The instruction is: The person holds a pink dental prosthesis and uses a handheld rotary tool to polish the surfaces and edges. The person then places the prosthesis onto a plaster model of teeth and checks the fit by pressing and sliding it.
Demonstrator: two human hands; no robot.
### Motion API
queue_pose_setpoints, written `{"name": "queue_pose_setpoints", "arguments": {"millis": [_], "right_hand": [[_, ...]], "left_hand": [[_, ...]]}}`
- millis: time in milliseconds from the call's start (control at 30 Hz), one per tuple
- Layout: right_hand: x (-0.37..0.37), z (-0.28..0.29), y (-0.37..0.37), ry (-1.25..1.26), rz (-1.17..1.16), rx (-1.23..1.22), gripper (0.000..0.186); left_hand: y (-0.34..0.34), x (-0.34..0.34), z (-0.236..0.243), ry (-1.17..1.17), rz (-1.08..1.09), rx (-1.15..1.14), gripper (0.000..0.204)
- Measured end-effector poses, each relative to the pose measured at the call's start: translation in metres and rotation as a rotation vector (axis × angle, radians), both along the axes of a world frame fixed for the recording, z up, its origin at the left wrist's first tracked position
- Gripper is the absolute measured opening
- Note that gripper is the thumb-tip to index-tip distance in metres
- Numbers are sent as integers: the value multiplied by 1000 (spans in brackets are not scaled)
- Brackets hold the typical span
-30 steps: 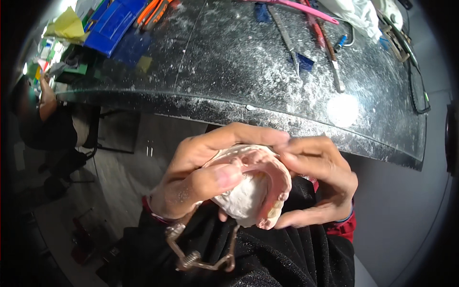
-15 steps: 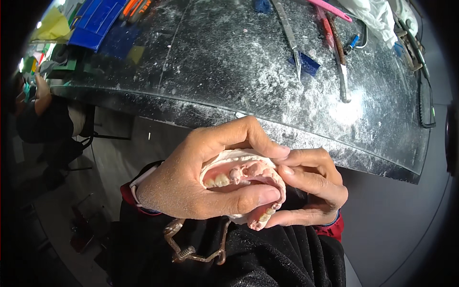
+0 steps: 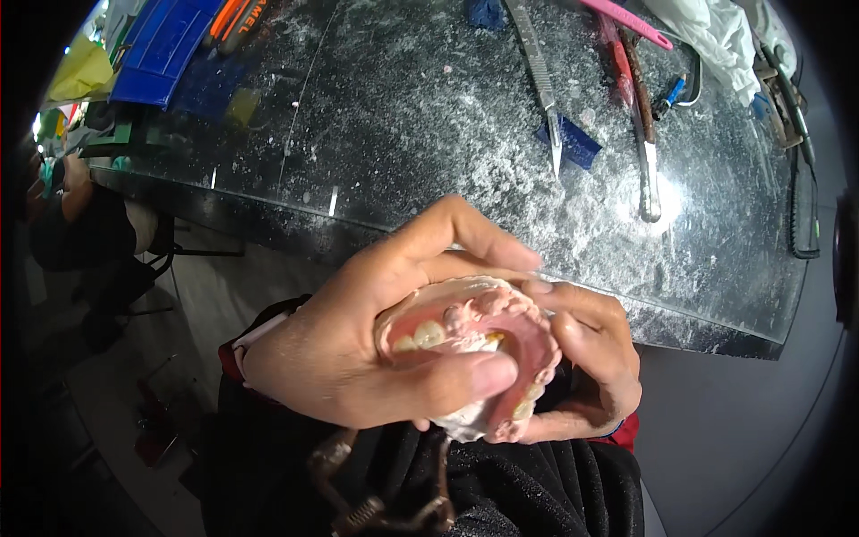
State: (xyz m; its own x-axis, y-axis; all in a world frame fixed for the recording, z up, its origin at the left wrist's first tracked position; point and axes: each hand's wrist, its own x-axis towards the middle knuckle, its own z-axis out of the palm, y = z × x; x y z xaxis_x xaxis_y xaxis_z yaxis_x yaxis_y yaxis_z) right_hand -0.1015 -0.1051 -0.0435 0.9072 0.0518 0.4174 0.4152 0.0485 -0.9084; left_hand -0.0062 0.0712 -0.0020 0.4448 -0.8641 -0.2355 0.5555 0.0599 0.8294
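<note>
I hold a dental model (image 3: 537, 345) with both hands above my lap. It has a white plaster base, a pink gum-coloured arch and several cream teeth. My left hand (image 3: 349, 349) wraps around its left side, with the thumb lying across the inside of the arch and the index finger arched over the far edge. On the right side, my right hand (image 3: 595, 362) grips the rim between its fingers and the thumb below. Under the model is a rusty metal frame (image 3: 331, 461) with a spring, blurred; whether it is joined to the model I cannot tell.
White powder covers the dark table (image 3: 403, 116). On it lie a silver scalpel (image 3: 540, 76), blue sheet pieces (image 3: 577, 146), a spatula (image 3: 648, 170), a pink-handled tool (image 3: 631, 20) and a white bag (image 3: 707, 45). A saw (image 3: 803, 206) is at the right edge, a blue tray (image 3: 165, 49) far left.
The dental model has tilted and shifted slightly to the right, showing more of the arch's inside. Both hands stay on it. The rusty frame has moved lower and right.
</note>
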Motion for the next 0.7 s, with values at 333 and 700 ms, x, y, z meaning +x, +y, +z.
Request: {"name": "queue_pose_setpoints", "arguments": {"millis": [333, 700], "right_hand": [[-4, 1, -11, 233, -7, 21, 63], [7, 9, -19, -97, -152, -409, 41]], "left_hand": [[0, 12, 16, 175, 9, -43, 74], [6, 5, 12, -283, -51, -97, 74]]}}
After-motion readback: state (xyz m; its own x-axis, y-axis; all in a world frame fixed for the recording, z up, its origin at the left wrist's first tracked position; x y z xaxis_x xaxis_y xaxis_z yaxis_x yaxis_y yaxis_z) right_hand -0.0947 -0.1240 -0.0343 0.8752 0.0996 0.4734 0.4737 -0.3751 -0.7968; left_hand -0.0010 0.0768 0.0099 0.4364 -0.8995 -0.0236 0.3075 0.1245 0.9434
